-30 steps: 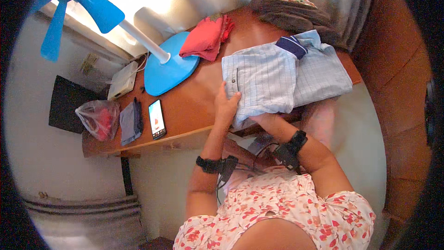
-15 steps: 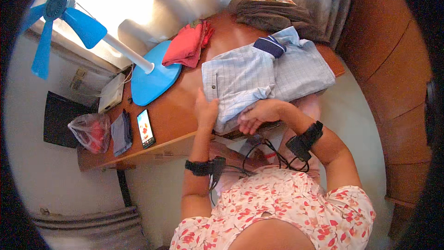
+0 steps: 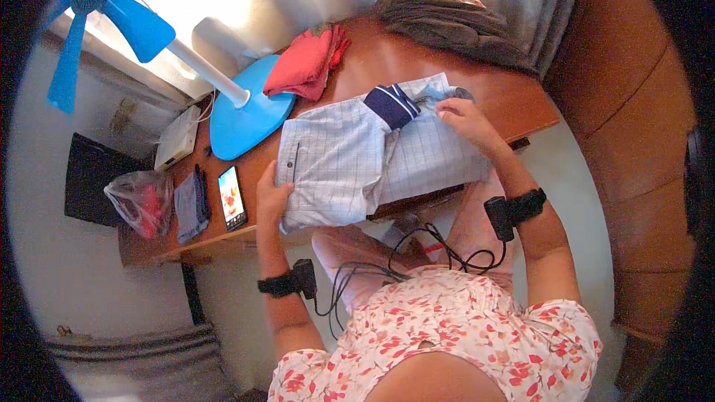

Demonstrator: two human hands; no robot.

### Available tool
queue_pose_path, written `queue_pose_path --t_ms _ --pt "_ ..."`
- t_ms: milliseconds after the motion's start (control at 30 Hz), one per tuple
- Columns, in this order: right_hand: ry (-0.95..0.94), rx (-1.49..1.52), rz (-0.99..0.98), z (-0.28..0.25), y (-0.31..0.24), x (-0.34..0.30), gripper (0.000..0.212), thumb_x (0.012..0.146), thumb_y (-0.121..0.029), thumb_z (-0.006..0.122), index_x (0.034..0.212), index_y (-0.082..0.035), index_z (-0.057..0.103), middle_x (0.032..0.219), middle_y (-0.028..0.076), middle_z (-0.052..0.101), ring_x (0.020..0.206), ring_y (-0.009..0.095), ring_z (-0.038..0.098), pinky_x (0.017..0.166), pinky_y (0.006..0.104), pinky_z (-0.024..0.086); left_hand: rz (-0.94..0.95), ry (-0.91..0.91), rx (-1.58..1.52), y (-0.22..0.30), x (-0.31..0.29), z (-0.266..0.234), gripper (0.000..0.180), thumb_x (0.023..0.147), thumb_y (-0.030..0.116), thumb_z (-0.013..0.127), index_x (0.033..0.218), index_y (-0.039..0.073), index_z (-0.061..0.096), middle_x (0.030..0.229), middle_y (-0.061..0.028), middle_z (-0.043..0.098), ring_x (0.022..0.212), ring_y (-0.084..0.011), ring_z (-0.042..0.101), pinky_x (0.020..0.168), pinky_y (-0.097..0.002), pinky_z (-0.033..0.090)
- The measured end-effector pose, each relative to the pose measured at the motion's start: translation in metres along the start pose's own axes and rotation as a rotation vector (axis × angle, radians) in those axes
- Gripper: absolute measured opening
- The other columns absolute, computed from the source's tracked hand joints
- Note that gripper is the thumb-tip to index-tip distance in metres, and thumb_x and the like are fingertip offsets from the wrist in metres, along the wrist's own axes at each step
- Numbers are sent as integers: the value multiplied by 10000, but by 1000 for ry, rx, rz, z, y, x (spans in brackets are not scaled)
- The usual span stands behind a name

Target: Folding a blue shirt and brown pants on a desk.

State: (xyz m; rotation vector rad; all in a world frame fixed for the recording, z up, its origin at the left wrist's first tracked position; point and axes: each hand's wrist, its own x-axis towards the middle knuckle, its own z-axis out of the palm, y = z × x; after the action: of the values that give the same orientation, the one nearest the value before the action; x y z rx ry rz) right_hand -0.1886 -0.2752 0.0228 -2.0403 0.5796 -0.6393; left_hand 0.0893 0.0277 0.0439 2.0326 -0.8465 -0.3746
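Observation:
Light blue-grey checked shorts lie folded over on the table, one leg lapped across the other part. A navy band with white stripes shows near their upper middle, and a buttoned pocket slit runs close to the left edge. My left hand is closed on that left edge, thumb on top of the cloth and fingers partly hidden. At the far right end, my right hand pinches the cloth near its upper corner.
A blue fan stands at the left beside folded red cloth. Nearer are a phone, a folded grey-blue cloth and a plastic bag. Dark cloth lies at the back right. Black cables cross my lap.
The shorts have shifted left and their near flap lies flatter. My left hand moved left with the edge; my right hand went from the near edge up to the far right corner.

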Motion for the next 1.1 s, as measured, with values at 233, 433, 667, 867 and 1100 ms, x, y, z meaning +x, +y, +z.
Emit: queue_pose_path --t_ms 233,433,667,867,1100 --pt "526 -606 64 10 -1 18 502 664 -297 677 1046 -23 500 1031 181 517 984 349 464 848 410 372 36 152 546 -3 -9 5 547 653 67 609 1171 -13 452 1098 -213 515 980 -340 510 846 -363 398" --pt "446 -589 283 6 -4 28 696 592 -378 727 1097 -2 432 1085 189 484 1049 341 432 870 413 352 438 222 767 48 -9 48 511 683 204 639 1157 80 491 1207 -218 415 1110 -374 388 881 -539 299" --pt "163 -126 320 -20 12 45 487 611 -351 720 914 15 616 876 171 627 791 274 603 699 367 459 483 -44 836 63 -3 113 551 786 499 471 1257 220 415 1337 -150 316 1244 -363 249 967 -579 158" --pt "-53 145 251 -31 10 52 348 658 -308 706 836 -13 656 786 92 641 708 168 584 649 312 465 482 -6 818 63 -3 114 548 793 532 434 1255 239 423 1343 -126 321 1249 -334 259 974 -577 153" --pt "142 120 441 -22 41 76 189 758 -154 616 807 28 622 752 47 613 629 109 536 589 246 421 482 22 771 69 -6 110 544 788 541 431 1238 236 447 1339 -108 335 1249 -317 270 986 -556 154"
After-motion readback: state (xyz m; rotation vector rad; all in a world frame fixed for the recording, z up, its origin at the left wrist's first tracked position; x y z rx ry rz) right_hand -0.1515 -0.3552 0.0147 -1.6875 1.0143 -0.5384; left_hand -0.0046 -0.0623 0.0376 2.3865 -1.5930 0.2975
